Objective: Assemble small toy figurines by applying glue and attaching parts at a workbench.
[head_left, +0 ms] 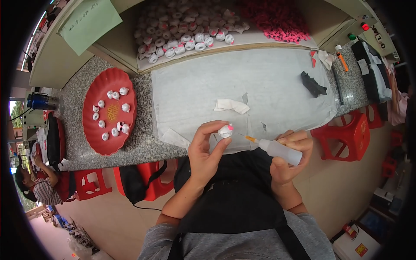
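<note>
Between the thumb and forefinger of my left hand (204, 154) is a small round white piece (225, 131) with a pink patch on its upper right. My right hand (291, 158) is wrapped round a translucent squeeze bottle (281, 151), tilted so that its thin needle tip on an orange base points left at the white piece. A short gap separates the needle from the piece. Both hands are raised over the near edge of the white covering sheet (186, 82). Just beyond them a crumpled white tissue (232, 105) lies on the sheet.
At the left a red scalloped tray (92, 132) bears several similar white pieces. A bin (199, 53) at the back holds heaps of white pieces and small pink parts (286, 30). A black cloth scrap (313, 84) and an orange tube (342, 60) lie right. Red stools (346, 136) stand beside the table.
</note>
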Available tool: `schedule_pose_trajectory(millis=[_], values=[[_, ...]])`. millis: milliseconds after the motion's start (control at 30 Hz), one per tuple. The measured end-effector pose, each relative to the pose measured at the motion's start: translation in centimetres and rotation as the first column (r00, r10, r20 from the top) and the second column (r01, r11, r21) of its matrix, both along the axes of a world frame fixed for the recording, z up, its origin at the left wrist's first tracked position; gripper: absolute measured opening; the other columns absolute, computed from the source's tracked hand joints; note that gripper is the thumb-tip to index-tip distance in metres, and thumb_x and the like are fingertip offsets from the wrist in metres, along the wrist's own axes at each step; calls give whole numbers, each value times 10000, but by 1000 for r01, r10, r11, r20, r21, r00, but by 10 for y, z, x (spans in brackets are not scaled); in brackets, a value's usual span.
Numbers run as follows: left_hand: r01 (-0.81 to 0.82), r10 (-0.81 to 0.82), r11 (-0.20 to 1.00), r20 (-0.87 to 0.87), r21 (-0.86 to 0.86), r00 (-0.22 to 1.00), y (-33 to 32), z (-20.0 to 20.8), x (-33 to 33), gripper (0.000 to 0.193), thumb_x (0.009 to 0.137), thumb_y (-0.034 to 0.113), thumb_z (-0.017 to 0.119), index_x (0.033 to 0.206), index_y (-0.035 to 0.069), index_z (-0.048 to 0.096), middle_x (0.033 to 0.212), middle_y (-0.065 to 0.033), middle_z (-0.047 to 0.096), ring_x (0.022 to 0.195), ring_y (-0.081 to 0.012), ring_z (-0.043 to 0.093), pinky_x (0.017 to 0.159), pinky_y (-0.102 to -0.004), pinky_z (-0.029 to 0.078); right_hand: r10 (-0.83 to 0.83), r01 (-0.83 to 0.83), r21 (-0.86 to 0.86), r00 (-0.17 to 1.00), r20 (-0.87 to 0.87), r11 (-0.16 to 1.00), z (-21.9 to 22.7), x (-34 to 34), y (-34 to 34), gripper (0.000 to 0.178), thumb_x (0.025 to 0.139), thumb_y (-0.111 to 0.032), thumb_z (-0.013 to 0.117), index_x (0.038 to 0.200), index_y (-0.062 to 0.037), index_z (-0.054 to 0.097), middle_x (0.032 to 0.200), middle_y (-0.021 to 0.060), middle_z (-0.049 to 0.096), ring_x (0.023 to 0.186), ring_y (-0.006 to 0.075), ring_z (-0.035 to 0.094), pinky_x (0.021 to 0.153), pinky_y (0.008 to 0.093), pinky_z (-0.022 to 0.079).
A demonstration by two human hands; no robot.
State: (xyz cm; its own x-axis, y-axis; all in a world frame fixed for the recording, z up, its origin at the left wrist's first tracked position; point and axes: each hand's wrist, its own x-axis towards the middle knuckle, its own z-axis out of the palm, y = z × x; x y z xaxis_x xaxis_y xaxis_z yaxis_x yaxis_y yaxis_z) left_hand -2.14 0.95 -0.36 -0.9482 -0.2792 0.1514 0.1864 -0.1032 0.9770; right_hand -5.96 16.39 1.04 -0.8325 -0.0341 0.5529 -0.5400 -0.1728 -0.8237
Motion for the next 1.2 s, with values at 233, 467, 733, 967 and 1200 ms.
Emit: schedule_pose_trajectory(millis=[233,467,733,967,1200], values=[[-215,211,961,39,176,977,-33,4,0,316,672,-95,540,960,-22,430,970,-129,488,925,-165,466,809,-245,344,112,-150,64,906,408,987,5,-70,16,254,649,27,525,858,-19,387,803,86,450,697,146,482,569,249,416],[-246,246,960,15,136,969,-36,2,5,328,681,-89,522,982,-8,422,955,-120,499,844,-144,498,748,-234,387,-11,-123,293,909,418,948,-15,-208,15,185,681,-84,556,834,-30,466,752,57,524,679,158,534,550,255,434],[-238,238,961,19,140,971,-36,1,4,331,678,-90,529,982,-9,426,954,-121,499,840,-147,504,747,-234,394,-451,363,864,873,-185,349,-17,-239,-14,249,643,-218,615,744,-7,530,743,164,551,702,308,526,606,378,398],[-198,194,961,39,195,980,-28,4,4,329,671,-101,541,969,-21,427,960,-136,495,923,-164,470,808,-242,353,-460,408,850,857,-231,333,-23,-240,-11,260,633,-206,616,768,-4,524,713,163,543,721,325,520,617,390,395],[-128,121,962,44,240,992,-21,10,5,320,677,-88,543,966,-10,429,968,-128,499,907,-150,473,794,-242,360,-18,-112,255,888,460,960,16,-154,-19,138,691,-72,534,817,-16,517,654,-31,448,499,9,370,394,158,301]])
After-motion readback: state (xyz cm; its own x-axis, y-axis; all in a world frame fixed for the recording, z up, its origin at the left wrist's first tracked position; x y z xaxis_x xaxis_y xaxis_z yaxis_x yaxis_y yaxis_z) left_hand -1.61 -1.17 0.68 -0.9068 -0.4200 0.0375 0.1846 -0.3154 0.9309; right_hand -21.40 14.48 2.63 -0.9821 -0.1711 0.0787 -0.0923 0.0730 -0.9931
